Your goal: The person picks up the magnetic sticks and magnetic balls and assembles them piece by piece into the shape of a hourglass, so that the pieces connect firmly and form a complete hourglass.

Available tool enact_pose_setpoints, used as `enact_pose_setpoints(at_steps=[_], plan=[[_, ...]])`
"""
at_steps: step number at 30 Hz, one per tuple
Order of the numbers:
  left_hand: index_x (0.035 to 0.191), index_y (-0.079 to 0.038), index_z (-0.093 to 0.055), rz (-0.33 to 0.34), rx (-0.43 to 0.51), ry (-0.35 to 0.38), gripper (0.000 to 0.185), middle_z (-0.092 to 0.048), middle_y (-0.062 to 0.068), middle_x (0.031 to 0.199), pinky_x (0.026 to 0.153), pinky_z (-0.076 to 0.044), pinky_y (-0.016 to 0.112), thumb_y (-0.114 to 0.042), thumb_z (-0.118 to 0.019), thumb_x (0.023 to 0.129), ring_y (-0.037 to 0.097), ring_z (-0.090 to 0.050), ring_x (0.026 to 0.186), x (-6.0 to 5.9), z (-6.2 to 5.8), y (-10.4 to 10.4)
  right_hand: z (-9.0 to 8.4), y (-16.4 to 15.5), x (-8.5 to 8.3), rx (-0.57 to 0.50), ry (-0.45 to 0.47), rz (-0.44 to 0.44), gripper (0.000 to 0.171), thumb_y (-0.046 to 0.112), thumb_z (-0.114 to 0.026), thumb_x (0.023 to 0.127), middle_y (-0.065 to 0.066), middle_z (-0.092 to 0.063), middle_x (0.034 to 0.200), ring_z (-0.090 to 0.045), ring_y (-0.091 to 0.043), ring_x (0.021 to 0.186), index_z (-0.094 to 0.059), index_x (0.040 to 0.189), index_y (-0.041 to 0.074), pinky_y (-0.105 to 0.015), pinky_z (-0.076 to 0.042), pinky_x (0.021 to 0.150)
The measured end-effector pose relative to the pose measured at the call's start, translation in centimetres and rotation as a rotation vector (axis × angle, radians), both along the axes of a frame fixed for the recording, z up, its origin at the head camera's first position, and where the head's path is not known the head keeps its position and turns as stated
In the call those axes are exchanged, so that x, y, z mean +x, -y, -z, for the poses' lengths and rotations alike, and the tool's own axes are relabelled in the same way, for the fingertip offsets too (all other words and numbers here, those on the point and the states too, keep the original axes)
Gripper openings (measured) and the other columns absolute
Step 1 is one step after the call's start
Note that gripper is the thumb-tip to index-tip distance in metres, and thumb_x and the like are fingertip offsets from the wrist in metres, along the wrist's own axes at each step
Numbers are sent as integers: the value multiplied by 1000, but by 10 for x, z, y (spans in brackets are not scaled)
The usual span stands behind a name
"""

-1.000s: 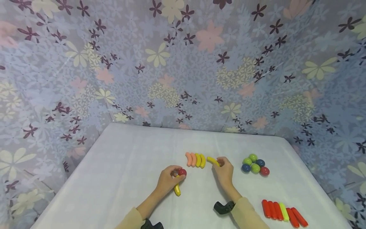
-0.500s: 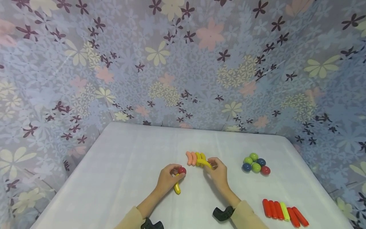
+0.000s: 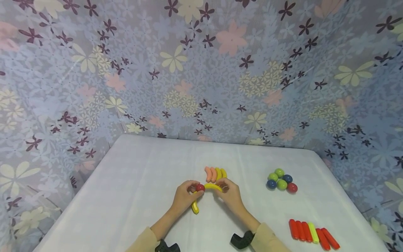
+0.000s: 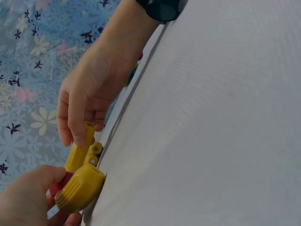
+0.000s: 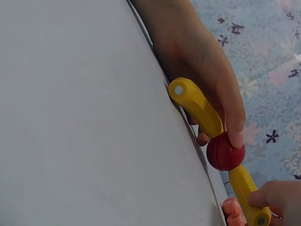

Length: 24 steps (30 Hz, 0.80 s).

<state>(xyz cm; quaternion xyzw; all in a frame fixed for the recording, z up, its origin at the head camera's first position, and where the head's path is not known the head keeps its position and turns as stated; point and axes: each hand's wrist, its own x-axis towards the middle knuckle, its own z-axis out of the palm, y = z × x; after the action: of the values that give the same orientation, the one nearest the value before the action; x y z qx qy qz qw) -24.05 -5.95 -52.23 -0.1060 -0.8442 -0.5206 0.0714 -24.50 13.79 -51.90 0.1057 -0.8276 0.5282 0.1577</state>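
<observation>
On the white table [image 3: 132,182], my left hand [image 3: 192,190] pinches a red ball [image 3: 200,188] that has a yellow curved piece [image 3: 195,207] joined below it. My right hand [image 3: 222,186] grips a second yellow curved piece [image 3: 213,186], whose end meets the red ball. In the right wrist view the red ball [image 5: 225,151] sits between the first yellow piece [image 5: 195,107] and the second yellow piece [image 5: 249,195], under the left hand's fingers [image 5: 233,117]. The left wrist view shows the right hand [image 4: 77,127] on its yellow piece [image 4: 79,151].
A row of pink and yellow curved pieces [image 3: 215,174] lies just behind the hands. A cluster of green, blue and red balls [image 3: 280,180] sits to the right. Red sticks with one yellow-green stick [image 3: 311,232] lie at the front right. A floral curtain [image 3: 201,70] walls the table.
My right hand has carried its yellow curved piece leftward, from beside the row to the red ball. My left hand has stayed in place with the ball.
</observation>
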Motion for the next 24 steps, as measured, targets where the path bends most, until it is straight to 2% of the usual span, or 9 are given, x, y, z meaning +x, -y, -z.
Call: enact_pose_setpoints(at_steps=[7,16,19,24], plan=[[105,-12,-69,9,-30,-10,32,-63,-1,86,64,-42,15,-25,-77,77,7,-52,74,-1,-1,2,-1,1,0,54,9,-2,21,4,-78,73,-4,-70,86,-61,-10,76,-68,92,6,-19,-50,66],[94,-10,-70,17,-47,-70,26,-61,1,81,61,-40,15,-26,-79,75,10,-51,73,1,-2,2,-1,-6,-2,73,41,-24,29,-3,-75,74,-8,-74,93,-69,-24,87,-69,101,4,-23,-54,74],[91,-9,-69,19,-45,-82,25,-61,1,81,62,-40,16,-24,-80,74,11,-51,74,2,-1,2,-1,-14,-2,66,24,-2,28,-3,-74,75,-8,-74,94,-68,-24,88,-70,101,4,-25,-55,74],[91,-11,-68,18,-56,-54,24,-59,-1,80,62,-40,16,-24,-79,75,10,-50,74,3,-1,2,-4,-35,-3,60,-15,65,25,-3,-73,77,-12,-73,94,-67,-26,85,-69,101,1,-22,-54,72]])
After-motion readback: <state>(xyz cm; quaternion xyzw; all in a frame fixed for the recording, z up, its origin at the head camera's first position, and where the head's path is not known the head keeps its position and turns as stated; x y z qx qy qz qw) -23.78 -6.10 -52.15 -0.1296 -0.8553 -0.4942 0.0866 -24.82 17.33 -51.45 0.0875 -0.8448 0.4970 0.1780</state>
